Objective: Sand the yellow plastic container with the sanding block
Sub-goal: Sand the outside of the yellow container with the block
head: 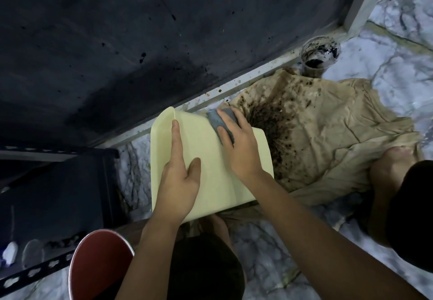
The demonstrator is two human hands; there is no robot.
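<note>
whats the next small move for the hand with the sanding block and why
Probably draw the sanding block back along the yellow container toward the body. The right hand presses it at the far top edge, so that stroke has run out, while the left hand lies flat, steadying the container.

The yellow plastic container [206,159] is pale and matte, tilted with 1 broad flat side facing up — its rounded rim toward the dark wall, its near edge low over the marbled floor. The sanding block [219,119] — grey, small — lies pressed against its upper far corner.
</note>
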